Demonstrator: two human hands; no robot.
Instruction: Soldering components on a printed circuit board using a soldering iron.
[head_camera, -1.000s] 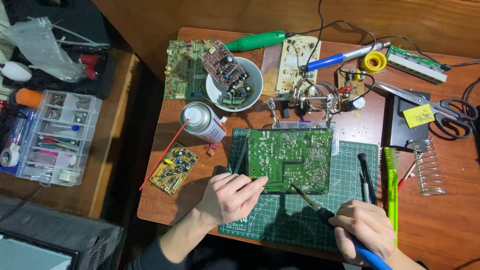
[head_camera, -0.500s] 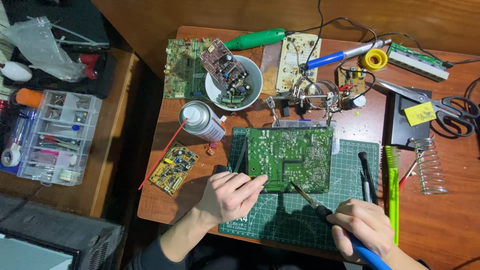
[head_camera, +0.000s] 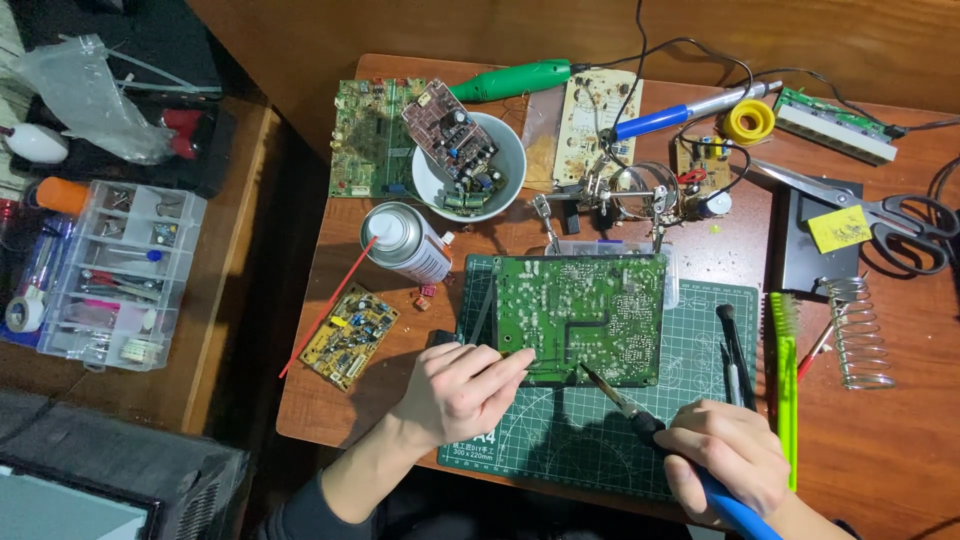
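Note:
A green circuit board (head_camera: 590, 315) lies solder side up on a green cutting mat (head_camera: 690, 400). My right hand (head_camera: 728, 460) grips a blue-handled soldering iron (head_camera: 650, 425) whose tip touches the board's near edge. My left hand (head_camera: 460, 390) rests at the board's near left corner, fingers pinched together on a thin wire or strand of solder that reaches toward the iron's tip; it is too fine to name for sure.
A spray can (head_camera: 405, 242), a white bowl (head_camera: 505, 165) of parts, small boards (head_camera: 350, 325), a helping-hands stand (head_camera: 630, 195), a solder spool (head_camera: 750, 122), scissors (head_camera: 900, 215), a coil iron stand (head_camera: 858, 330) and a green brush (head_camera: 783, 370) ring the mat. A parts organiser (head_camera: 115, 275) sits on the left side table.
Both hands stay almost still at the board's near edge; the iron's tip has shifted only slightly.

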